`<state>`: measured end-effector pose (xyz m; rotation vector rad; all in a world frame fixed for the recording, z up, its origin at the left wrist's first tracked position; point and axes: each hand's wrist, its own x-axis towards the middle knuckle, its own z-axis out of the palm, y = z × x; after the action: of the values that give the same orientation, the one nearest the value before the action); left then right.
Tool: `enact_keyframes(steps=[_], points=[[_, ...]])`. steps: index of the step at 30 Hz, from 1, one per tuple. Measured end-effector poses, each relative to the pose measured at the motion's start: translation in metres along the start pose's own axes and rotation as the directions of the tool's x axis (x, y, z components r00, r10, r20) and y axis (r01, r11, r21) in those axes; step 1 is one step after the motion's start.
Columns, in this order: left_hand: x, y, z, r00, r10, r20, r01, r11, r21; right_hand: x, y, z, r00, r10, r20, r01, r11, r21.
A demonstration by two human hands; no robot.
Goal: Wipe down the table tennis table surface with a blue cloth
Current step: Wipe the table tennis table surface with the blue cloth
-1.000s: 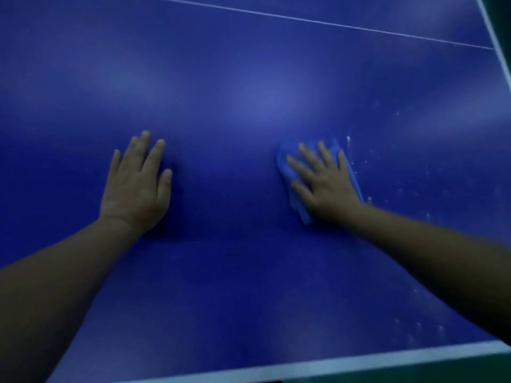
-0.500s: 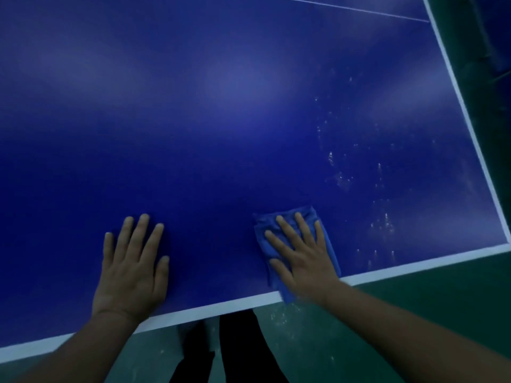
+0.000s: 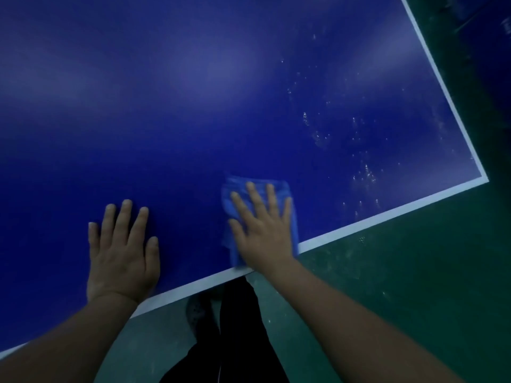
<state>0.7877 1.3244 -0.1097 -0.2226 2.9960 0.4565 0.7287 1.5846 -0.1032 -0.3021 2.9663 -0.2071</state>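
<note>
The dark blue table tennis table (image 3: 193, 92) fills most of the view, with a white line along its near and right edges. A folded blue cloth (image 3: 235, 189) lies flat near the near edge. My right hand (image 3: 262, 230) presses down on the cloth with fingers spread, covering most of it. My left hand (image 3: 121, 250) rests flat on the bare table surface to the left, fingers apart, holding nothing. White specks and droplets (image 3: 365, 170) dot the surface to the right of the cloth, toward the table's corner.
The table's near right corner (image 3: 482, 178) lies to the right. Beyond the edges is green floor (image 3: 401, 272). My dark trouser legs (image 3: 237, 327) and a shoe show below the near edge.
Both hands have come back toward the near edge, the right one dragging the cloth with it. The view has shifted, so the table's corner and the floor now show.
</note>
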Motion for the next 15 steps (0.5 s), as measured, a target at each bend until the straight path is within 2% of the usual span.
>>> enact_keyframes(steps=[2,5,8,9,10,11,13,14,15], points=[[-0.002,-0.002,-0.003,1.000,-0.002,0.023,0.002,1.000,0.007,-0.027,0.043,-0.003,0.986,0.154,0.060,-0.150,0.987,-0.065],[-0.002,-0.002,-0.005,1.000,-0.005,0.029,0.005,1.000,0.014,-0.021,0.081,-0.015,0.900,0.426,0.096,-0.420,0.905,-0.070],[-0.002,-0.001,-0.006,0.999,-0.008,0.035,0.007,1.000,0.019,0.011,0.060,-0.017,0.763,0.646,0.010,-0.645,0.761,0.076],[-0.002,-0.001,-0.005,0.999,-0.009,0.033,0.008,1.000,0.020,0.021,0.043,-0.015,0.733,0.680,0.004,-0.677,0.728,0.108],[-0.002,-0.001,-0.005,0.999,-0.010,0.032,0.009,1.000,0.020,0.027,0.023,-0.012,0.750,0.661,0.001,-0.657,0.746,0.109],[-0.002,0.000,-0.005,0.999,-0.010,0.032,0.009,1.000,0.020,0.026,0.002,-0.007,0.822,0.570,-0.017,-0.566,0.820,0.087],[-0.001,0.000,-0.005,0.999,-0.008,0.036,0.008,1.000,0.020,0.003,-0.027,0.000,0.979,0.205,0.000,-0.205,0.979,0.010],[-0.001,0.000,-0.005,0.999,-0.008,0.039,0.007,1.000,0.019,-0.012,-0.024,0.003,0.998,0.040,0.037,-0.039,0.999,-0.032],[-0.001,-0.001,-0.005,0.999,-0.009,0.039,0.008,1.000,0.018,-0.022,-0.010,0.003,0.997,-0.044,0.065,0.048,0.997,-0.058]])
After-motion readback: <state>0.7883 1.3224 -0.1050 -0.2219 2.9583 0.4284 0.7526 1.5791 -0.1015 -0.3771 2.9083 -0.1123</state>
